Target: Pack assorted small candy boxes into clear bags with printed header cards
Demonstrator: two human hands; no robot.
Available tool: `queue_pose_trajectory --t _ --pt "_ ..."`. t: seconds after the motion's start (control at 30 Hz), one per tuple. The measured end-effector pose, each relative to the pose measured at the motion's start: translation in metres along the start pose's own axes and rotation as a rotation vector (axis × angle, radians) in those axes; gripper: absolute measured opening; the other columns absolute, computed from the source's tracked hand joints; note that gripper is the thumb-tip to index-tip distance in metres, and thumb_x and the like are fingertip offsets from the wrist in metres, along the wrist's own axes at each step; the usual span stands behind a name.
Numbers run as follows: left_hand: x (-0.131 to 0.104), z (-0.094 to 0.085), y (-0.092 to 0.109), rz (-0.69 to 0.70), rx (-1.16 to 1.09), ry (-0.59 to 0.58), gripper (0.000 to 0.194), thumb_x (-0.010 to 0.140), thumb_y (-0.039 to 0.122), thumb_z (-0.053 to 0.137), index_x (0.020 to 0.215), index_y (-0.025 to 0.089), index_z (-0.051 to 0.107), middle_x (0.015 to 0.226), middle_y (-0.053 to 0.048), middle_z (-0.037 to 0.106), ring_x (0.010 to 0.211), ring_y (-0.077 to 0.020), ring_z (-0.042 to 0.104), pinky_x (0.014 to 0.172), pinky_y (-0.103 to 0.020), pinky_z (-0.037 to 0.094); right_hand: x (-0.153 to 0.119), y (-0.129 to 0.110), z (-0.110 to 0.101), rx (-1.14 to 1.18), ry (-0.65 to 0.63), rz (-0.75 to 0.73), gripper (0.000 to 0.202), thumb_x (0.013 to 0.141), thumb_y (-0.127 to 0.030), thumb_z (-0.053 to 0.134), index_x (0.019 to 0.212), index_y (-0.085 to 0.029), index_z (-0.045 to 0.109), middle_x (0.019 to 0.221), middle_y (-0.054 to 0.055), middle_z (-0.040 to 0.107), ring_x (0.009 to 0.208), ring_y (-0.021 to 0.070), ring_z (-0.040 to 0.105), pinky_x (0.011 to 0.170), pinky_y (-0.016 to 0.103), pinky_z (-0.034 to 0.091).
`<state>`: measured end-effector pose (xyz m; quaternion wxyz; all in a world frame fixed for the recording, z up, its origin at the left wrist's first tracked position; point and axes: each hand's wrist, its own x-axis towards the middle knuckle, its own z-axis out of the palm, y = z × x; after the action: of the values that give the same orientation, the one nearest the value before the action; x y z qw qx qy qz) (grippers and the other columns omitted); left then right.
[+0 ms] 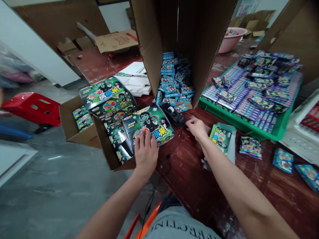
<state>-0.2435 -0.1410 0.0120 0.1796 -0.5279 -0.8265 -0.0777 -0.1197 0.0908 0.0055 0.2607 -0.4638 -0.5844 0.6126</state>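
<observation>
On top of a printed green display box [149,124] at the desk's edge, the left hand [146,151] lies palm down, its fingers slightly spread across the lid. To its right, the right hand [198,129] reaches to the end of a black tape dispenser [173,114], thumb and fingertips drawn together; whether they pinch the tape cannot be told. The green box sits partly over an open carton [107,149] packed with similar boxes, and another printed box [108,96] rests tilted at that carton's far side. Beyond the dispenser, a tall cardboard box [147,36] stands with its open side toward the person, a heap of small blue packets [174,81] inside it. White flat cards [134,79] lie stacked to its left. On the right, a green tray [276,132] holds rows of purple packets [249,89], with loose ones scattered on top. Nearer, beside the right forearm, a stack of green printed cards [220,137] lies on the reddish-brown desk [184,172], and a few packets lie farther right. A pink basin [230,43] stands behind the tray, and a red plastic stool [32,108] shows at far left.
</observation>
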Motion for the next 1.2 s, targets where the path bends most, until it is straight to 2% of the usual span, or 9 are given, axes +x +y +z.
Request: queue_pose_trajectory --t 0.1,0.2,0.3,0.4,0.53,0.67,0.83,1.07,1.2 --pt "0.004 0.001 0.008 -0.041 0.0 -0.013 0.035 0.093 0.021 0.059 0.126 0.012 0.059 0.151 -0.02 0.051 0.147 -0.0408 0.038 0.119 -0.056 0.034 -0.026 0.009 -0.004 -0.002 -0.041 -0.099 0.027 0.079 -0.04 0.071 0.096 -0.019 0.069 0.086 0.002 0.069 0.075 0.0157 0.062 0.063 0.025 0.052" --pt "0.014 0.004 0.022 -0.132 0.004 -0.002 0.035 0.094 0.02 0.057 0.128 0.011 0.058 0.149 -0.02 0.052 0.147 -0.0414 0.038 0.118 -0.058 0.034 -0.06 0.018 0.0 0.017 -0.162 -0.164 0.04 0.081 -0.046 0.07 0.112 -0.022 0.067 0.096 0.002 0.069 0.072 0.0132 0.058 0.055 0.023 0.046" --pt "0.021 0.004 0.03 -0.176 0.0 -0.005 0.035 0.097 0.017 0.048 0.13 0.01 0.057 0.15 -0.023 0.051 0.147 -0.0419 0.037 0.117 -0.059 0.034 -0.083 0.028 0.016 0.083 -0.318 -0.16 0.049 0.08 -0.045 0.072 0.122 -0.024 0.06 0.092 0.0 0.069 0.067 0.0117 0.057 0.051 0.021 0.042" --pt "0.02 -0.004 0.026 -0.095 -0.01 -0.055 0.042 0.098 0.015 0.042 0.138 0.008 0.052 0.153 -0.024 0.047 0.149 -0.0398 0.034 0.118 -0.058 0.033 -0.086 0.042 0.041 0.182 -0.385 -0.122 0.05 0.077 -0.04 0.074 0.116 -0.024 0.048 0.085 -0.004 0.069 0.065 0.011 0.059 0.053 0.021 0.046" --pt "0.015 -0.016 0.016 -0.008 -0.03 -0.115 0.054 0.091 0.019 0.052 0.143 0.006 0.046 0.156 -0.023 0.042 0.15 -0.0389 0.031 0.12 -0.054 0.031 -0.072 0.059 0.069 0.191 -0.344 -0.105 0.042 0.076 -0.036 0.074 0.098 -0.025 0.039 0.083 -0.006 0.07 0.054 0.0084 0.058 0.054 0.023 0.049" --pt "0.015 -0.016 0.017 -0.06 -0.088 -0.061 0.054 0.09 0.032 0.059 0.137 0.009 0.052 0.153 -0.02 0.047 0.149 -0.0385 0.033 0.119 -0.052 0.032 -0.062 0.07 0.081 0.161 -0.302 -0.098 0.038 0.078 -0.033 0.069 0.096 -0.026 0.036 0.082 -0.007 0.069 0.049 0.0087 0.06 0.05 0.023 0.049" --pt "0.019 -0.004 0.02 -0.094 -0.065 -0.035 0.039 0.099 0.033 0.049 0.131 0.012 0.056 0.149 -0.019 0.051 0.146 -0.0387 0.038 0.116 -0.054 0.034 -0.058 0.071 0.086 0.076 -0.267 -0.093 0.038 0.077 -0.031 0.069 0.095 -0.027 0.036 0.082 -0.007 0.068 0.048 0.0095 0.062 0.047 0.023 0.05" --pt "0.016 0.0 0.02 -0.082 -0.029 -0.007 0.035 0.101 0.031 0.045 0.127 0.013 0.058 0.146 -0.019 0.054 0.144 -0.0395 0.039 0.115 -0.055 0.035 -0.064 0.059 0.085 -0.19 -0.15 -0.089 0.04 0.08 -0.033 0.072 0.097 -0.026 0.037 0.08 -0.004 0.069 0.045 0.0123 0.062 0.047 0.025 0.049" --pt "0.014 -0.001 0.024 -0.073 -0.021 0.028 0.034 0.1 0.028 0.045 0.125 0.01 0.06 0.145 -0.021 0.054 0.143 -0.0408 0.04 0.115 -0.055 0.033 -0.073 0.051 0.081 -0.451 -0.03 -0.124 0.046 0.077 -0.041 0.078 0.103 -0.026 0.044 0.084 0.002 0.071 0.064 0.0195 0.069 0.062 0.031 0.054"
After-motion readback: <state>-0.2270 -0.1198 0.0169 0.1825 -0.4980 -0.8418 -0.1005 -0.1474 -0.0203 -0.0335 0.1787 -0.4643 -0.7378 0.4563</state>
